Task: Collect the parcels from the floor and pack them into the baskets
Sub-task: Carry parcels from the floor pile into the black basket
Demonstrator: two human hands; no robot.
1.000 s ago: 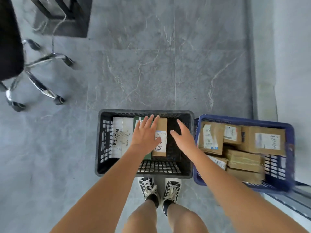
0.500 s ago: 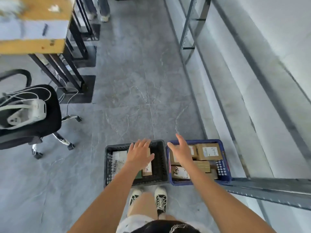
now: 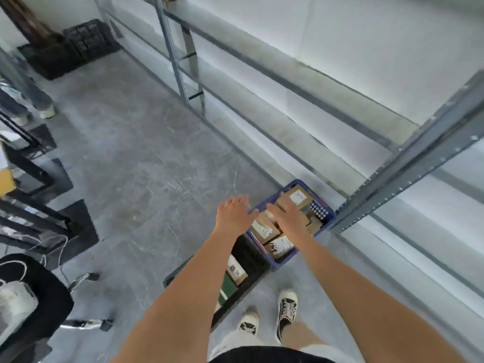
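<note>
Down by my feet I see two baskets side by side on the grey floor: the black basket (image 3: pixel 251 254) nearer me, partly hidden by my left forearm, and the blue basket (image 3: pixel 323 214) beyond it against the metal shelving (image 3: pixel 408 163). Brown cardboard parcels (image 3: pixel 279 246) fill the blue one; a labelled parcel (image 3: pixel 235 269) lies in the black one. My left hand (image 3: pixel 234 214) is stretched out with fingers straight and holds nothing. My right hand (image 3: pixel 289 217) is also flat and empty above the blue basket's parcels. An office chair (image 3: pixel 34 302) stands at far left.
</note>
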